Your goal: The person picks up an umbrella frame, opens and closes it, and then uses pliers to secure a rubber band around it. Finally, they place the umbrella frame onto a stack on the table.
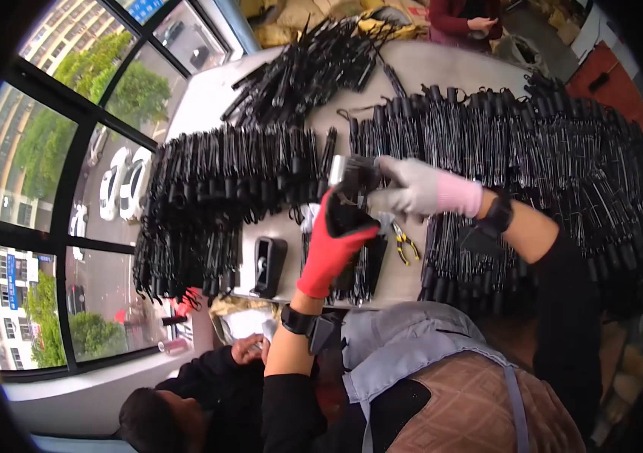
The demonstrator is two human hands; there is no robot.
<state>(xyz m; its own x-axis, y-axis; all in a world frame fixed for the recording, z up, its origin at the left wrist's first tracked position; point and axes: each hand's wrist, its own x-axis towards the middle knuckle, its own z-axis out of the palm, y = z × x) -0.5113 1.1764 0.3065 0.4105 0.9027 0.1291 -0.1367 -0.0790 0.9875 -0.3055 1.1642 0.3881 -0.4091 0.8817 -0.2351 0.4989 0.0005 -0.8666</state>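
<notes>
My left hand (pixel 335 245), in a red glove with a black palm, is closed around the lower side of a short black piece with a silvery end (pixel 341 171); its exact kind is hard to make out. On the piece's right side, my right hand (pixel 429 189), in a pale grey and pink glove, grips it with bent fingers. Both hands are over the middle of the table. Below them lies a small group of slim black folded frames (pixel 367 272), which look like umbrella frames. Yellow-and-black pliers (pixel 404 243) rest right of my left hand.
A black tape dispenser (pixel 267 266) stands on the pale table (pixel 200 98). Dense rows of black folded frames (pixel 223 162) line the left, more rows (pixel 503 143) fill the right, and a loose heap (pixel 306 72) lies at the back. One person (pixel 178 415) sits lower left; another (pixel 465 23) stands beyond.
</notes>
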